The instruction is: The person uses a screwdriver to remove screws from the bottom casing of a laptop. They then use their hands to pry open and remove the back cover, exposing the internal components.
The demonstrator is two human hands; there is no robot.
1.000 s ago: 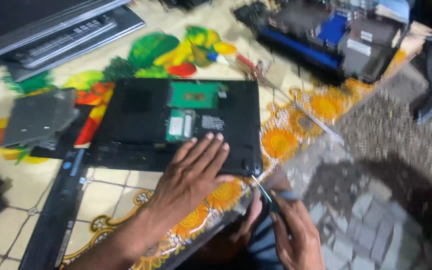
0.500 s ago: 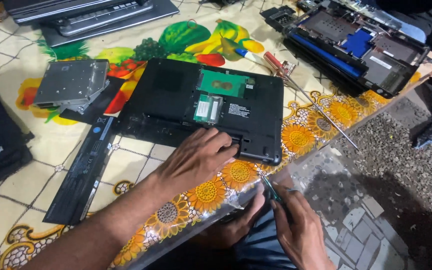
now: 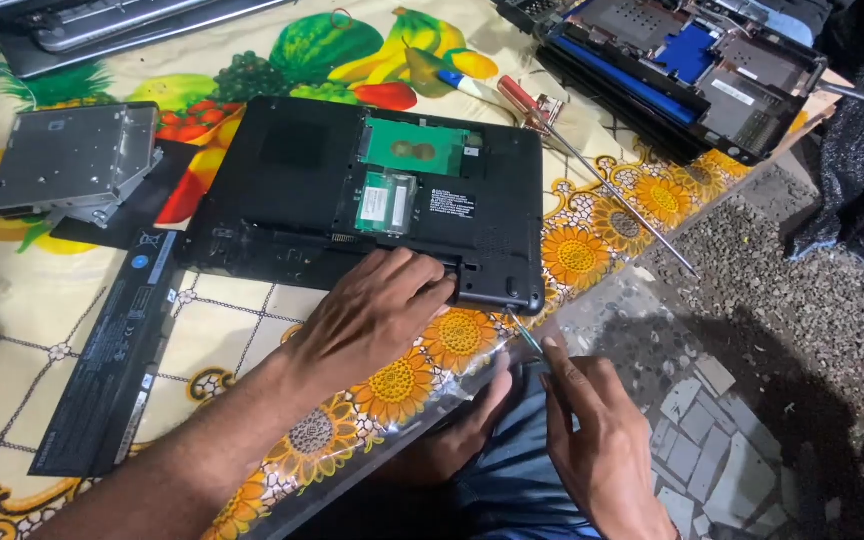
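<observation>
A black laptop (image 3: pixel 292 190) lies upside down on a fruit-and-sunflower tablecloth (image 3: pixel 592 255), its bottom cover off, showing green boards. My left hand (image 3: pixel 372 315) rests on the laptop's near edge, fingers curled against the empty battery slot. My right hand (image 3: pixel 597 440) is below the table edge and grips a thin screwdriver (image 3: pixel 527 338), whose tip points up at the laptop's near right corner.
A long black battery (image 3: pixel 102 360) lies left of the laptop, a silver optical drive (image 3: pixel 72 160) beyond it. A red-handled screwdriver (image 3: pixel 592 170) and a blue-white one (image 3: pixel 467 85) lie behind. An opened laptop chassis (image 3: pixel 692 70) sits at the back right. Gravel and stone floor on the right.
The view has shifted closer and to the right. My left hand has slid along the laptop's near edge toward its right corner. My right hand has kept the screwdriver at that corner.
</observation>
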